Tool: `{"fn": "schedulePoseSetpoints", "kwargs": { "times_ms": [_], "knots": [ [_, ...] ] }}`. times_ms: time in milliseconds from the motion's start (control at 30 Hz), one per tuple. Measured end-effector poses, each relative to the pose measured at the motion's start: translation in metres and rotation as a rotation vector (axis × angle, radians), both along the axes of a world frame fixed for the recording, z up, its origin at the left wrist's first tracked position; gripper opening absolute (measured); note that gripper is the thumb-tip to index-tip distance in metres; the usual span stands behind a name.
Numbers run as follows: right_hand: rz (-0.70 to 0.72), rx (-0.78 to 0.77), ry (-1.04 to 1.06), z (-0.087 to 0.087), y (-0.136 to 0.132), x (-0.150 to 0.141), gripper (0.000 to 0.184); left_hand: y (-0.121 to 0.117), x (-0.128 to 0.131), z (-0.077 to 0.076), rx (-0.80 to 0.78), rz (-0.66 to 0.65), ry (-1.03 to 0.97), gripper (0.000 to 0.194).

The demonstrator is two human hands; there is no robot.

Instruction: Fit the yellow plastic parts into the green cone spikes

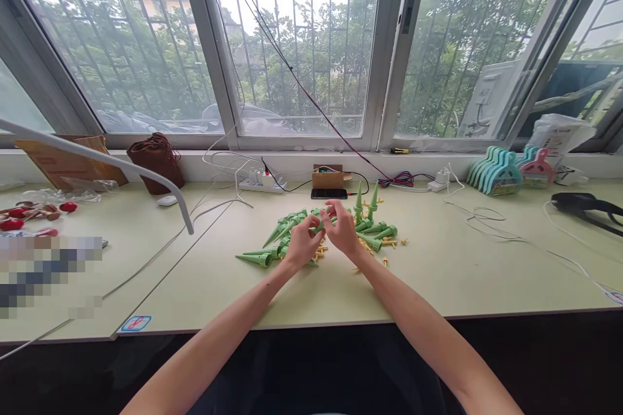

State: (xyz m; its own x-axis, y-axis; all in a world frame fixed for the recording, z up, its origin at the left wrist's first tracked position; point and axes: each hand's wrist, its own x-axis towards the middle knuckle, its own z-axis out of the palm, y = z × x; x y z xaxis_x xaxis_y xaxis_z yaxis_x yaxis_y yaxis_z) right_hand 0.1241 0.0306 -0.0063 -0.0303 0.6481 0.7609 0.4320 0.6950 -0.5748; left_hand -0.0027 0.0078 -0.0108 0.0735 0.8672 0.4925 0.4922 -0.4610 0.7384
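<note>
Over the middle of the table, my left hand (pixel 304 241) is closed around a green plastic watering spike (pixel 318 227), mostly covered by the fingers. My right hand (pixel 340 228) meets it from the right, its fingers bent and pinched at the piece; what lies between those fingertips is hidden. Loose green cone-shaped spikes (pixel 256 259) lie in a pile left of and behind my hands, and more green spikes (pixel 387 231) lie to the right. Two spikes (pixel 359 201) stand upright, tips up. Small yellow plastic valve pieces (pixel 389 242) are scattered among them and under my hands.
Behind the pile lie a black phone (pixel 329 194) and a small open cardboard box (pixel 328 177). A white power strip (pixel 263 181) and cables run along the back. Pastel hangers (pixel 496 172) stand back right. A grey curved rod (pixel 121 159) crosses the left.
</note>
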Motion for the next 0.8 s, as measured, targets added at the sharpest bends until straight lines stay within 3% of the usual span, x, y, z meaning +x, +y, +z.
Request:
{"fn": "schedulePoseSetpoints", "kwargs": {
  "times_ms": [233,800],
  "knots": [
    [0.047,0.041,-0.136,-0.0038,-0.0002,-0.0009,0.013,-0.0028,0.0006,0.0072,0.004,0.040,-0.071,0.011],
    [-0.039,0.082,-0.137,-0.0021,-0.0015,0.0012,0.016,-0.0077,0.0020,0.0085,0.015,-0.017,-0.066,0.017]
  ]
}}
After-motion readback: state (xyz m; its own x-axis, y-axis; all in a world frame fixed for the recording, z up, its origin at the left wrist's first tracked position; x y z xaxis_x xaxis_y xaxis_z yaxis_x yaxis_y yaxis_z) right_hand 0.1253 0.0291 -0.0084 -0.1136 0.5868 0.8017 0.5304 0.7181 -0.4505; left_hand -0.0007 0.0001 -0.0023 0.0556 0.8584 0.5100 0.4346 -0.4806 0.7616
